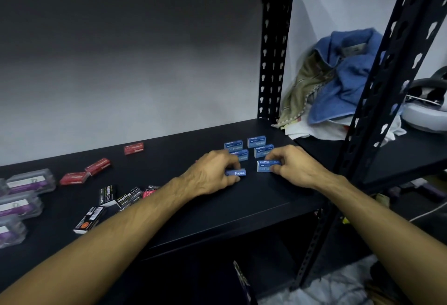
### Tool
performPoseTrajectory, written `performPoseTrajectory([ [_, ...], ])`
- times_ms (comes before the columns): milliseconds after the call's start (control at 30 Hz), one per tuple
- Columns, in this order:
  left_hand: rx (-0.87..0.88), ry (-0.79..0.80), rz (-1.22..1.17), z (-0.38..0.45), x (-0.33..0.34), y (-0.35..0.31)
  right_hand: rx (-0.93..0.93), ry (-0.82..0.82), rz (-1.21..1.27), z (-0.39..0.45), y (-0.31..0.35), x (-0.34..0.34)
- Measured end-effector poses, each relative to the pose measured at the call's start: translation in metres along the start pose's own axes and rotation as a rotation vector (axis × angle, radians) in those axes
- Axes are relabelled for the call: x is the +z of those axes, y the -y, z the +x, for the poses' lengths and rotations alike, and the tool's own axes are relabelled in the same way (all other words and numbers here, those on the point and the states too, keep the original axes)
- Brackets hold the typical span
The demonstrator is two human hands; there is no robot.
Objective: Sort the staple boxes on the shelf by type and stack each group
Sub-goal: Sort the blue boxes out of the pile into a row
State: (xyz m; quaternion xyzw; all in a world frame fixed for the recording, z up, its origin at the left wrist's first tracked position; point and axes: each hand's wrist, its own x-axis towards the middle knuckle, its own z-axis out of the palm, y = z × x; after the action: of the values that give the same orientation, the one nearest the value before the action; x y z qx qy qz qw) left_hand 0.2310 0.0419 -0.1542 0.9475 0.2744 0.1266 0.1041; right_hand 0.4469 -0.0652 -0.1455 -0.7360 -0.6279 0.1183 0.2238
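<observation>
Two blue staple boxes are held at once, one in each hand, so that the blue group can be gathered in a single spot on the black shelf (242, 208). The left hand (212, 171) is curled over a blue box (235, 173) lying flat, the fingers above and the thumb beneath its near edge, which reads as a pinch ready for lifting or sliding. The right hand (294, 168) is closed on a second blue box (263, 166), gripped at its right end, so that the printed face stays readable and the type can be checked. The two hands are kept apart, with a small gap of bare shelf between the boxes.

Just beyond the fingertips four more blue boxes (256, 141) are laid in two short rows, close together but not stacked; the type appears to be sorted here, with stacking judged not yet done. Well to the left of the left hand three red boxes (98, 166) are scattered loosely. Below the left forearm some black boxes (108, 194) lie in a jumble, one pink-red box (149, 193) among them, partly hidden by the arm. Farthest left, clear purple-labelled cases (30, 181) are grouped at the shelf's edge. Those groups appear to await their turn.
</observation>
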Motion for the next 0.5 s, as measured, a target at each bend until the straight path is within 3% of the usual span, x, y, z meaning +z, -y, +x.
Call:
performPoseTrajectory([
  [500,-0.140,0.113,-0.162,0.000,-0.011,-0.005,-0.013,0.002,0.018,-0.002,0.000,-0.001],
])
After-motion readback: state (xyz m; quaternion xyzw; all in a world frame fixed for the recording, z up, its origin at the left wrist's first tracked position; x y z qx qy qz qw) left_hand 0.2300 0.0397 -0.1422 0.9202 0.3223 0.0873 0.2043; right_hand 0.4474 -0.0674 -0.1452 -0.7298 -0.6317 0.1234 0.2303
